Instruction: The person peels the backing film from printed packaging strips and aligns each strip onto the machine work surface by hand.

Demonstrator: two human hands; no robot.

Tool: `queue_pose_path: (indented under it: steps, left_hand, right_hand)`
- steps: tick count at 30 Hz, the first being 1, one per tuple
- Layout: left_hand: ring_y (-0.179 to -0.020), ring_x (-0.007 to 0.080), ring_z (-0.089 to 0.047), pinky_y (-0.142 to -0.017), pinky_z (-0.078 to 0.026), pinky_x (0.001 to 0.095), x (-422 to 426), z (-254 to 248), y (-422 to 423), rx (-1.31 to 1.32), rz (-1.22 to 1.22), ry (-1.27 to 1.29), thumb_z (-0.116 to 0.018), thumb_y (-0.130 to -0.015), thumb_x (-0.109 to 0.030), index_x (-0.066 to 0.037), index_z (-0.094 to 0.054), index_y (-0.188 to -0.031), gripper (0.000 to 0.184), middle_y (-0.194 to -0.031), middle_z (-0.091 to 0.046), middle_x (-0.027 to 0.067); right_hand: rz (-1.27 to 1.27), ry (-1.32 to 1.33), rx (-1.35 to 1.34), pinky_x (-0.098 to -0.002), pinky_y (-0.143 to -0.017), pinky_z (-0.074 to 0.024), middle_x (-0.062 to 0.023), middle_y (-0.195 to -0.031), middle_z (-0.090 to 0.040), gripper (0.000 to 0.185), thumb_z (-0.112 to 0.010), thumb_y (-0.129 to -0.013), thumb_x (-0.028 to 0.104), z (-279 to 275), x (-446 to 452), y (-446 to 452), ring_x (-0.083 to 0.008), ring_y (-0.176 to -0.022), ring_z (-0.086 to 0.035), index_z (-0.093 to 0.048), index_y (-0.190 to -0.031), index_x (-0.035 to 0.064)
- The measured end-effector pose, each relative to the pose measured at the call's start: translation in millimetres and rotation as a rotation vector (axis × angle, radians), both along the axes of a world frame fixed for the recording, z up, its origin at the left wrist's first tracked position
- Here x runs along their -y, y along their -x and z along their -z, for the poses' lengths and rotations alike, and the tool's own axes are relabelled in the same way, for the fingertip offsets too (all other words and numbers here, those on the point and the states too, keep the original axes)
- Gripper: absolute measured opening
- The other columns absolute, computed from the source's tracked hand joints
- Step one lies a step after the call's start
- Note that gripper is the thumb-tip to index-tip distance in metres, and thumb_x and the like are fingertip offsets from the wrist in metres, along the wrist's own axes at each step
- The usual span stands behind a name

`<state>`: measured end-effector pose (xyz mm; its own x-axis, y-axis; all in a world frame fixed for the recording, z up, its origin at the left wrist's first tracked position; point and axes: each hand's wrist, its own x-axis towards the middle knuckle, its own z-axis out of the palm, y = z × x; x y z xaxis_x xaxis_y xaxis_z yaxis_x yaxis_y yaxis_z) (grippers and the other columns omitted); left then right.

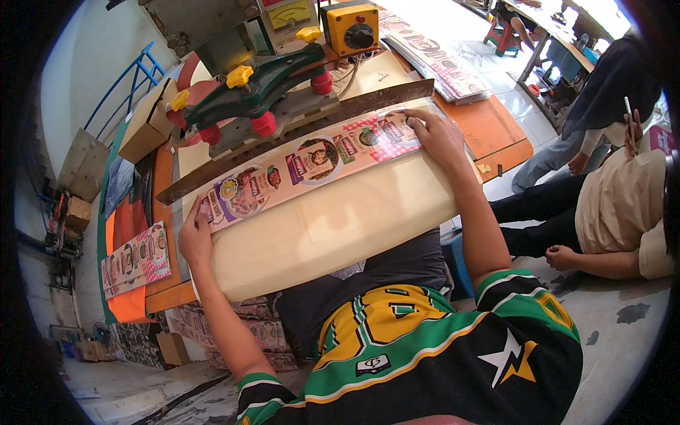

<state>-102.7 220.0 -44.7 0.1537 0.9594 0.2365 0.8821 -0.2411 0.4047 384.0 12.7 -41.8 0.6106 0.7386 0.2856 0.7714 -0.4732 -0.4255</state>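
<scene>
A long printed sheet (287,166) with food pictures and pink checks lies across a cream-coloured smooth surface (333,219), along a brown metal bar. My left hand (195,232) is closed on the sheet's left end, thumb near its edge. At the opposite end, my right hand (438,137) grips the sheet between thumb and fingers, its forearm over the right side of the cream surface. Just beyond the bar (297,138) stands a machine with a dark green arm (255,92), yellow knobs and red feet. Some fingertips of both hands are hidden.
A yellow control box (350,30) with a black dial sits behind the machine. Printed stacks lie at the far right (439,67) and at the left (138,258) of the orange table. A cardboard box (147,120) stands at left. A person (616,198) sits close on my right.
</scene>
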Motion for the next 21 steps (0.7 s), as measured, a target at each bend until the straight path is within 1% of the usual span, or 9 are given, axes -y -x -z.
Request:
queue_pose_path:
  steps: [3, 5, 6, 8, 9, 11, 14, 19, 21]
  left_hand:
    - [-0.092, 0.0390, -0.068, -0.080, -0.052, 0.0444, -3, 4, 2, -0.015, -0.027, 0.059, -0.052, -0.098, -0.033, -0.027, -0.061, -0.138, 0.041, -0.106, -0.072, 0.0180]
    - [-0.094, 0.0410, -0.068, -0.083, -0.052, 0.0465, -14, 25, 13, 0.001, 0.053, -0.172, -0.054, -0.098, -0.035, -0.024, -0.058, -0.141, 0.045, -0.111, -0.070, 0.0194]
    - [-0.094, 0.0410, -0.068, -0.083, -0.052, 0.0465, -13, 22, 12, 0.001, 0.053, -0.172, -0.054, -0.098, -0.035, -0.024, -0.058, -0.141, 0.045, -0.111, -0.070, 0.0194]
    - [-0.095, 0.0422, -0.067, -0.084, -0.051, 0.0477, -11, 17, 9, -0.055, -0.029, -0.087, -0.055, -0.097, -0.038, -0.018, -0.058, -0.141, 0.047, -0.109, -0.070, 0.0220]
    - [-0.095, 0.0422, -0.067, -0.084, -0.051, 0.0477, -11, 16, 9, -0.055, -0.029, -0.087, -0.055, -0.097, -0.038, -0.018, -0.058, -0.141, 0.047, -0.109, -0.070, 0.0220]
    - [-0.094, 0.0417, -0.067, -0.084, -0.050, 0.0479, -11, 16, 10, -0.053, -0.037, -0.081, -0.056, -0.097, -0.039, -0.014, -0.060, -0.136, 0.047, -0.101, -0.070, 0.0238]
    - [-0.093, 0.0405, -0.068, -0.082, -0.050, 0.0480, -10, 16, 9, -0.041, -0.045, -0.098, -0.056, -0.097, -0.040, -0.011, -0.061, -0.134, 0.046, -0.094, -0.070, 0.0225]
    - [-0.093, 0.0407, -0.068, -0.082, -0.050, 0.0481, -12, 18, 11, -0.053, -0.038, -0.103, -0.056, -0.097, -0.039, -0.011, -0.060, -0.134, 0.046, -0.095, -0.070, 0.0225]
    - [-0.093, 0.0408, -0.068, -0.082, -0.050, 0.0481, -10, 16, 10, -0.054, -0.040, -0.093, -0.056, -0.097, -0.039, -0.011, -0.061, -0.134, 0.046, -0.095, -0.070, 0.0225]
  right_hand:
    - [0.002, 0.000, -0.013, -0.0463, -0.090, -0.0488, -0.0141, -0.101, -0.074, 0.031, -0.053, -0.098, 0.041, 0, 0, 0, -0.0354, -0.098, -0.068, -0.072, -0.119, 0.0297]
    - [0.006, 0.006, -0.015, -0.0464, -0.090, -0.0488, -0.0140, -0.101, -0.074, 0.031, -0.054, -0.098, 0.041, -1, 0, 1, -0.0354, -0.098, -0.068, -0.072, -0.119, 0.0299]
    - [0.009, 0.012, -0.017, -0.0465, -0.090, -0.0488, -0.0139, -0.101, -0.074, 0.030, -0.054, -0.098, 0.041, -2, 0, 1, -0.0354, -0.098, -0.068, -0.072, -0.119, 0.0300]
    - [0.009, 0.011, -0.018, -0.0465, -0.090, -0.0489, -0.0138, -0.101, -0.074, 0.030, -0.054, -0.098, 0.041, -1, 0, 0, -0.0353, -0.098, -0.068, -0.072, -0.120, 0.0308]
    - [0.008, 0.011, -0.019, -0.0466, -0.090, -0.0489, -0.0137, -0.101, -0.074, 0.030, -0.054, -0.098, 0.041, -1, 0, 0, -0.0352, -0.098, -0.068, -0.072, -0.120, 0.0316]
    - [0.006, 0.012, -0.018, -0.0467, -0.090, -0.0489, -0.0137, -0.101, -0.074, 0.030, -0.054, -0.098, 0.041, -2, 0, 1, -0.0351, -0.098, -0.068, -0.072, -0.120, 0.0323]
    - [-0.002, 0.015, -0.017, -0.0471, -0.091, -0.0489, -0.0136, -0.101, -0.074, 0.030, -0.054, -0.098, 0.041, -2, 0, 0, -0.0354, -0.099, -0.068, -0.071, -0.121, 0.0336]
    - [-0.012, 0.024, -0.006, -0.0483, -0.092, -0.0488, -0.0148, -0.102, -0.074, 0.031, -0.054, -0.098, 0.042, -6, 1, 2, -0.0369, -0.100, -0.068, -0.069, -0.123, 0.0340]
    - [0.035, 0.040, -0.032, -0.0491, -0.092, -0.0486, -0.0167, -0.103, -0.073, 0.032, -0.054, -0.097, 0.043, -10, 1, 4, -0.0380, -0.101, -0.067, -0.069, -0.123, 0.0307]
